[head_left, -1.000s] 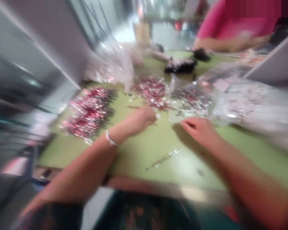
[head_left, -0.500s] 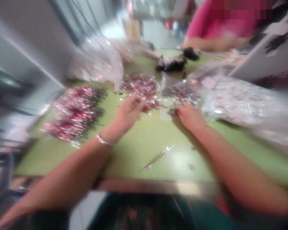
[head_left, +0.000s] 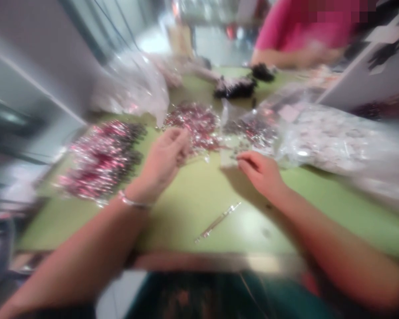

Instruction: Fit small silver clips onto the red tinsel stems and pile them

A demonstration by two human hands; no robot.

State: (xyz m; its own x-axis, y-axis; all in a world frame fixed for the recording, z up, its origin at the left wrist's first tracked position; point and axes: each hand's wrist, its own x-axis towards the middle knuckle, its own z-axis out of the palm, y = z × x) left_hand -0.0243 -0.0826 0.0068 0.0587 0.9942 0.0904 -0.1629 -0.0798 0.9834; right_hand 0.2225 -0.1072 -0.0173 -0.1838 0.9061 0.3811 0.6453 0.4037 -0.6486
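Note:
My left hand [head_left: 162, 157], with a bracelet at the wrist, is closed in a pinch beside a loose heap of shiny pink and silver pieces [head_left: 199, 124]. A thin pale line shows by its fingertips, too blurred to name. My right hand [head_left: 262, 170] is pinched shut just above the table, in front of an open clear bag of small dark and reddish parts [head_left: 256, 128]. What its fingertips hold is too small to make out. Between my forearms a slim stick-like piece with clear, shiny ends [head_left: 217, 221] lies on the green table [head_left: 186, 208].
Left of my left hand lies a big stack of thin pink pieces with dark ends [head_left: 103, 159]. A large clear bag of whitish parts [head_left: 332, 137] rests at right, another plastic bag [head_left: 129, 84] at back left. Dark-tipped bundles [head_left: 234, 87] lie farther back. A person in pink [head_left: 279, 35] sits opposite.
My left hand has drawn back to the left, away from the pink heap. The right hand has come slightly nearer and lifted from the small parts, its fingers pinched.

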